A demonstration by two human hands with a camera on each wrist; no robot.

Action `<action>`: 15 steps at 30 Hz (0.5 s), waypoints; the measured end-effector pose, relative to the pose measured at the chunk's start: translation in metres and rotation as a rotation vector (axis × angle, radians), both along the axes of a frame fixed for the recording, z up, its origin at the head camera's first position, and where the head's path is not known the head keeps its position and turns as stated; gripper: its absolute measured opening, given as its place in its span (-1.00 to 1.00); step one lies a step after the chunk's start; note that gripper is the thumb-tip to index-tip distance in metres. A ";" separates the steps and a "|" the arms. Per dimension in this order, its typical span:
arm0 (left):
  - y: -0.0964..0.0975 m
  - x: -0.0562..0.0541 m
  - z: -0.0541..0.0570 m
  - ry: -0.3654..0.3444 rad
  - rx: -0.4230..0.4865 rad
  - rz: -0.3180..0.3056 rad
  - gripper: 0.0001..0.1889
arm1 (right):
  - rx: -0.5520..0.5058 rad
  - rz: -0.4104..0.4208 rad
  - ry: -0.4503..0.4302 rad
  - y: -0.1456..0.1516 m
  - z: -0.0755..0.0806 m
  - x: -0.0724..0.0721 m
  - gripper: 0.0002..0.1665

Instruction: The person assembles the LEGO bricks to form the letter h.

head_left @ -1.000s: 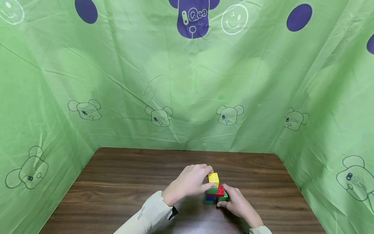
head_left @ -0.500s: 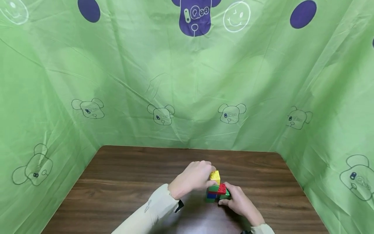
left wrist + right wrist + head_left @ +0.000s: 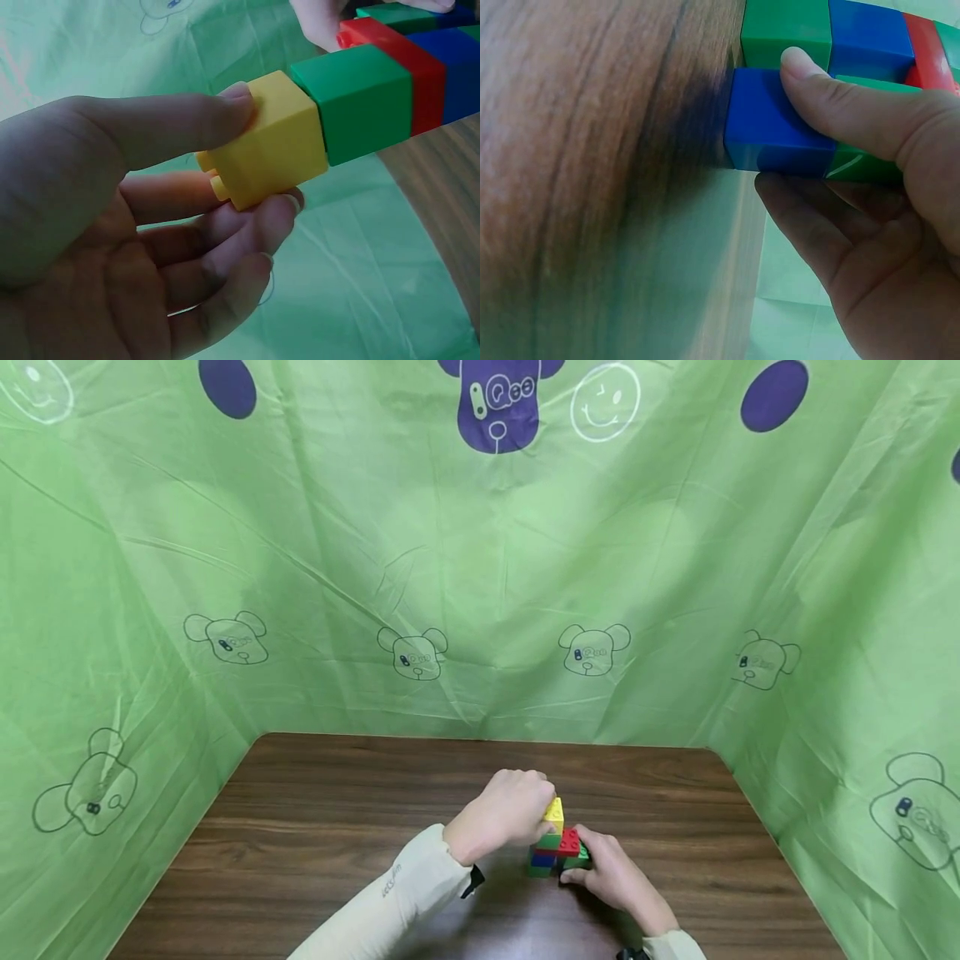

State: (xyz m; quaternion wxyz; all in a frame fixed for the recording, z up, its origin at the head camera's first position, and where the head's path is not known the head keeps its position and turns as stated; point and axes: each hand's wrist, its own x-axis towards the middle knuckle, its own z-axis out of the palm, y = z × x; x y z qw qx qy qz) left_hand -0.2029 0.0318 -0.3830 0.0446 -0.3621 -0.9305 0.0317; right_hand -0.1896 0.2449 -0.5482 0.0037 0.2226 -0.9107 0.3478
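In the head view, a small tower of toy building blocks stands on the wooden table (image 3: 360,827). My left hand (image 3: 504,810) pinches the yellow block (image 3: 274,142) at its top between thumb and fingers. Beneath the yellow one are a green block (image 3: 364,105), a flat red brick (image 3: 420,82), a blue block (image 3: 870,41) and a green block (image 3: 787,34) at the base. Alongside is a shorter column, a blue block (image 3: 772,120) under a green block (image 3: 866,161). My right hand (image 3: 613,870) grips this column, thumb on the blue block. The red brick reaches across toward it.
A green cloth (image 3: 480,568) with printed bear heads hangs behind the table and along both sides. The blocks stand right of the table's middle.
My left hand has shifted slightly to the right and turned over the yellow block, covering more of it. The right hand keeps its grip. The head view has tilted a little.
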 end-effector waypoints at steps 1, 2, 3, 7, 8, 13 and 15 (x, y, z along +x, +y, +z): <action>0.001 0.001 0.000 0.003 -0.007 0.004 -0.70 | -0.002 0.000 0.000 0.000 0.000 0.000 -0.53; 0.002 0.001 0.000 0.006 -0.016 0.008 -0.71 | -0.004 0.001 0.001 0.000 0.001 0.001 -0.53; 0.003 0.002 0.001 0.007 -0.027 0.012 -0.72 | -0.007 0.003 0.004 0.000 0.001 0.001 -0.54; 0.008 0.004 0.003 0.001 -0.073 0.017 -0.75 | -0.018 0.007 0.011 -0.001 0.002 0.004 -0.54; 0.009 0.004 0.005 -0.002 -0.082 0.015 -0.75 | -0.022 0.009 0.019 -0.001 0.002 0.004 -0.54; 0.014 0.004 0.012 -0.023 -0.117 0.008 -0.74 | -0.026 0.017 0.054 -0.001 0.002 0.004 -0.54; 0.014 0.002 0.014 -0.037 -0.128 0.009 -0.74 | -0.025 0.018 0.062 -0.001 0.003 0.003 -0.54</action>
